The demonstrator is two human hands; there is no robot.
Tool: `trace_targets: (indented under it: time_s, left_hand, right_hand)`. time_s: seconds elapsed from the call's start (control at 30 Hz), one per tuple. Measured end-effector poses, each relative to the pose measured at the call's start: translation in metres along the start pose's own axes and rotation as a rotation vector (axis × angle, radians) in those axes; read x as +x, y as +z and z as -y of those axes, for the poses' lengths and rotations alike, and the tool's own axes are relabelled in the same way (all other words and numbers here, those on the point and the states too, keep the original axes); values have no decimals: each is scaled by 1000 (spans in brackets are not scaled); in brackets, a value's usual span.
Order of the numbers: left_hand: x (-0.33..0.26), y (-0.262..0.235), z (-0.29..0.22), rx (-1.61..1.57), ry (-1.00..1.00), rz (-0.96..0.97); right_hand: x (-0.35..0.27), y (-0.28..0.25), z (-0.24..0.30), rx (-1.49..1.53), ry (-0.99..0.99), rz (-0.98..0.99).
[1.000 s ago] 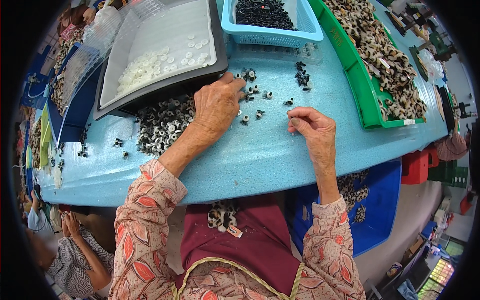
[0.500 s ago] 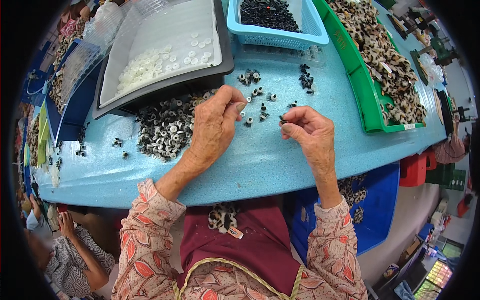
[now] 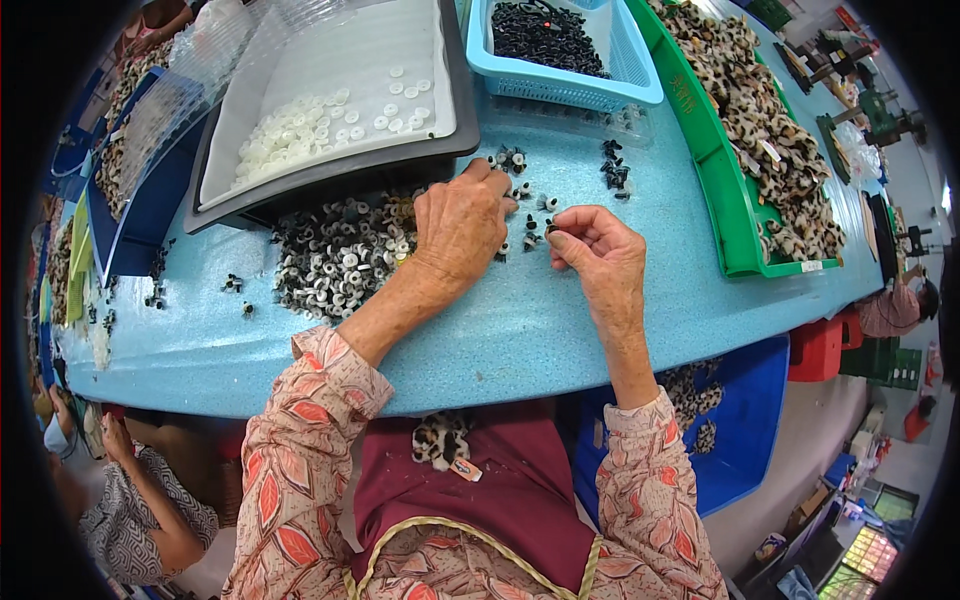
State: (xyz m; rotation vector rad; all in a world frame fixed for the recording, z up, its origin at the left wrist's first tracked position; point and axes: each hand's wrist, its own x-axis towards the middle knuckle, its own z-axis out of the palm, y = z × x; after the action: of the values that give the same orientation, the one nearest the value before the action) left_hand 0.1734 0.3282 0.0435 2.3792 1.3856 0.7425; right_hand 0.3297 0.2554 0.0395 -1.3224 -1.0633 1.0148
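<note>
My right hand (image 3: 608,262) pinches a small black stemmed piece (image 3: 551,228) between thumb and forefinger, a little above the table. To its left, my left hand (image 3: 462,222) is closed with its fingers bent down at the table among scattered small pieces; whatever its fingertips hold is hidden. Black stemmed pieces fitted with white washers form a pile (image 3: 345,262) beside my left wrist. More small pieces (image 3: 510,160) lie just beyond my left fingers, and a short row of black ones (image 3: 613,168) lies farther right.
Loose white washers (image 3: 290,135) lie in a lined black tray (image 3: 465,120) at the back left. A light-blue basket (image 3: 560,88) holds black pieces. Spotted plush parts fill a green bin (image 3: 722,215). Below the table edge stands a blue bin (image 3: 745,430); a plush piece (image 3: 440,440) rests on my lap.
My left hand has moved right and slightly away from me, its fingers lowering toward the scattered pieces. My right hand has shifted slightly left with the black piece.
</note>
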Motion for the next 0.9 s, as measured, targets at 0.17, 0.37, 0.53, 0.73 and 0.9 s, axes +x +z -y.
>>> trace_targets:
  time_s: [0.17, 0.37, 0.53, 0.73, 0.9]
  left_hand:
    - [0, 7, 9, -216, 81, -111]
    - [-7, -2, -6, -499, 54, -100]
    - [-8, -10, -20, -897, -217, 103]
    - [-9, -5, -15, -982, -232, 123]
    - [-9, -9, -15, -1007, -280, 168]
  right_hand:
    - [3, -5, -3, 185, -50, -48]
    - [4, -8, -5, 402, -119, 105]
    - [1, -4, -1, 263, -68, 164]
    - [2, -3, -2, 140, -23, 127]
    - [1, 0, 1, 64, -25, 116]
